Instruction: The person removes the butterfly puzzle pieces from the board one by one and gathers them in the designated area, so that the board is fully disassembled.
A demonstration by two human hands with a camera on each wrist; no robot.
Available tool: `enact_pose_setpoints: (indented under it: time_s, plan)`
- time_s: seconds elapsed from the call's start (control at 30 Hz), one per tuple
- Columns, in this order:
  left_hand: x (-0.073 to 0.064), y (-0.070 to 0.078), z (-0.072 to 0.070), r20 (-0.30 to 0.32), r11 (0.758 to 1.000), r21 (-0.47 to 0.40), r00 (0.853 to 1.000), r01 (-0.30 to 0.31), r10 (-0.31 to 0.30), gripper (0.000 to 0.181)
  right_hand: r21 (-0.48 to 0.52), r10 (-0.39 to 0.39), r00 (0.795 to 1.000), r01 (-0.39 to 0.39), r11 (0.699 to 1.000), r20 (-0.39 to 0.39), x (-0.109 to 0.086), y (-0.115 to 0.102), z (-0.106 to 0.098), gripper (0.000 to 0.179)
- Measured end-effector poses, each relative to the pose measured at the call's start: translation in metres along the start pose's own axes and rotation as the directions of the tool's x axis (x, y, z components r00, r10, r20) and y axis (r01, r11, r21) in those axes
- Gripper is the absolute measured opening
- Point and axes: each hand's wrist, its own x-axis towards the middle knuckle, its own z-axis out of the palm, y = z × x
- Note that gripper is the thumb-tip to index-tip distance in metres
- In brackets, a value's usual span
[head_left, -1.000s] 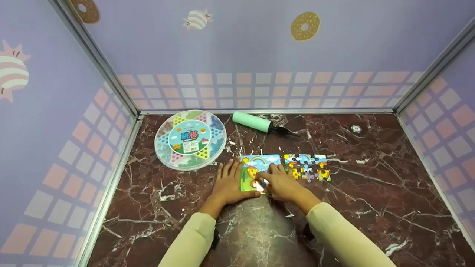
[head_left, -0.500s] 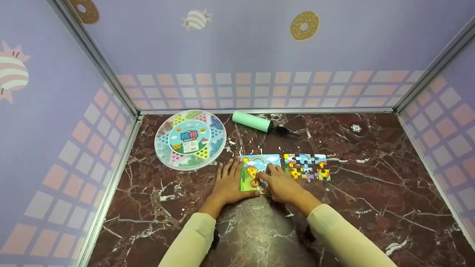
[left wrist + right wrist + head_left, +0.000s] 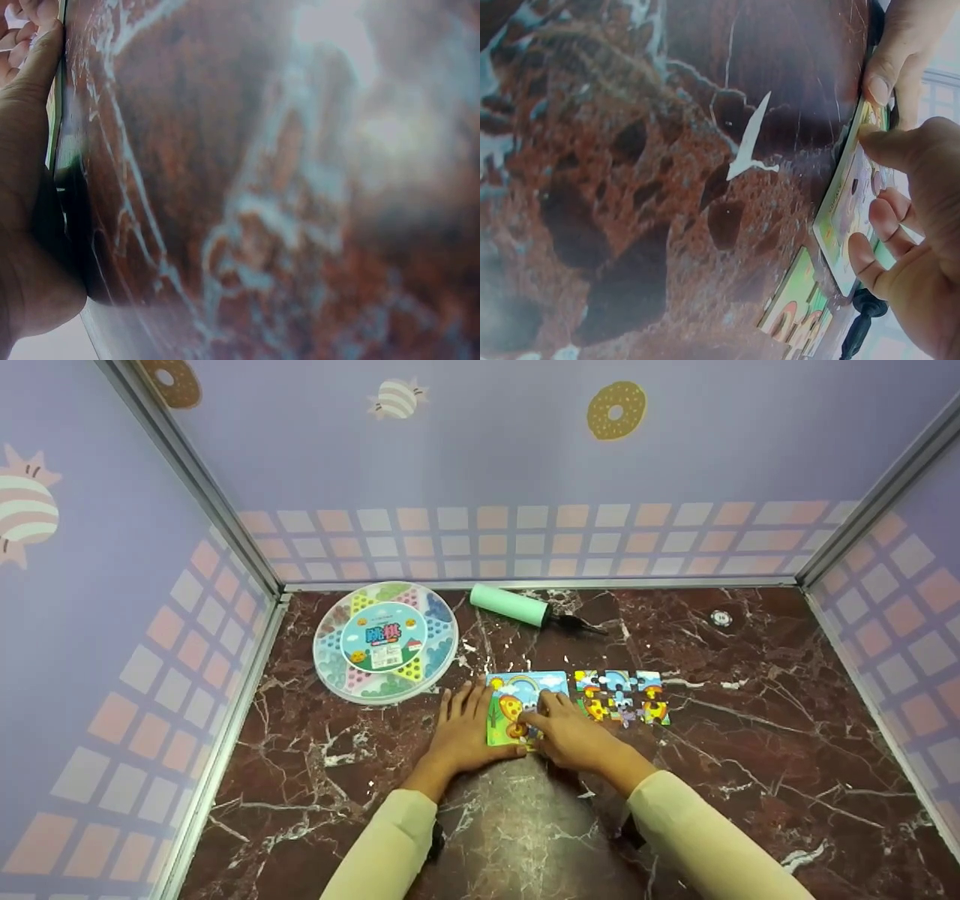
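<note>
A jigsaw puzzle board point(image 3: 498, 727) with a cartoon picture of a rainbow, a sun and a tree lies on the dark marbled table. My left hand point(image 3: 463, 737) rests on its left edge with fingers spread, the thumb along the near edge. Over the board's right half, my right hand point(image 3: 576, 740) has bent fingers. In the right wrist view, that thumb touches the board point(image 3: 838, 221) near its near edge; the other fingers are curled above the picture. Whether they pinch a piece is hidden. Several loose puzzle pieces point(image 3: 617, 681) lie in two rows right of the board.
Behind the board lies a mint-green hand pump point(image 3: 510, 606) with a black nozzle. A round Chinese checkers set point(image 3: 384, 637) under a clear lid sits at the back left. A small round chip point(image 3: 721, 619) is at the back right. Patterned panels enclose three sides.
A bright white glare near the board's lower middle has gone. My right fingers have shifted slightly over the board, while the left hand stays in place.
</note>
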Motion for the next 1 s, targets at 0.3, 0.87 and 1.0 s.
enact_pose_setpoints:
  time_s: [0.3,0.87,1.0]
  plan:
    - [-0.001,0.000,0.001,-0.005,1.000,0.005,1.000,-0.005,0.005,0.138,-0.086,-0.050,0.998,0.046,0.995,-0.038,-0.002,0.000,0.003,0.040]
    - [0.000,0.000,0.001,-0.007,1.000,-0.006,1.000,-0.007,0.007,0.138,-0.176,-0.092,0.983,0.064,0.982,-0.157,-0.011,0.007,0.005,0.026]
    - [0.000,-0.001,0.000,0.002,1.000,-0.008,1.000,-0.003,0.003,0.138,-0.210,-0.125,0.970,0.081,0.974,-0.206,-0.015,0.012,0.007,0.025]
